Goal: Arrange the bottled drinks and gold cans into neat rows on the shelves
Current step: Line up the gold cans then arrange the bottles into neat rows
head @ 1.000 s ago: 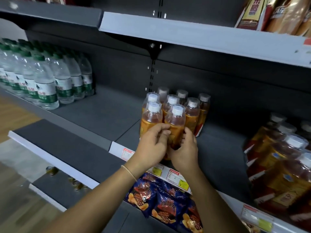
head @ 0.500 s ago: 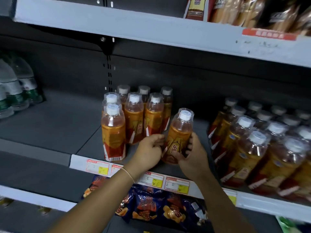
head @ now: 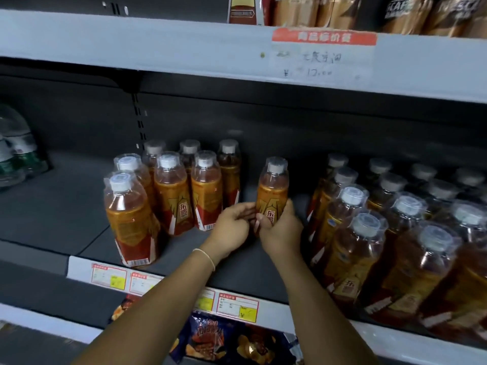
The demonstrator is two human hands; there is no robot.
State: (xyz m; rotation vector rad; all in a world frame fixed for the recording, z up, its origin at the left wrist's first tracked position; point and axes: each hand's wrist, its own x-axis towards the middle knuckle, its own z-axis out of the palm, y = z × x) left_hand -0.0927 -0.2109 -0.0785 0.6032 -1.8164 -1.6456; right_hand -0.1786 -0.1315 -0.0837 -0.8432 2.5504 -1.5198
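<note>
An orange drink bottle [head: 272,191] with a white cap stands upright on the dark shelf [head: 73,212], between two groups. My right hand [head: 282,230] grips its lower body from the right. My left hand [head: 233,227] touches its base from the left with curled fingers. To the left stands a cluster of several like bottles [head: 174,191], one of them [head: 130,219] at the shelf's front edge. To the right are rows of several more orange bottles [head: 369,241]. No gold cans are in view.
Water bottles [head: 15,151] stand at the far left of the shelf. Price tags [head: 237,306] line the shelf's front edge. Snack bags [head: 226,341] lie on the shelf below. The upper shelf [head: 184,48] overhangs, carrying packaged goods [head: 369,11].
The held bottle has moved right, away from the left cluster, and now stands upright instead of tilted. The view has shifted right, showing more of the right-hand rows.
</note>
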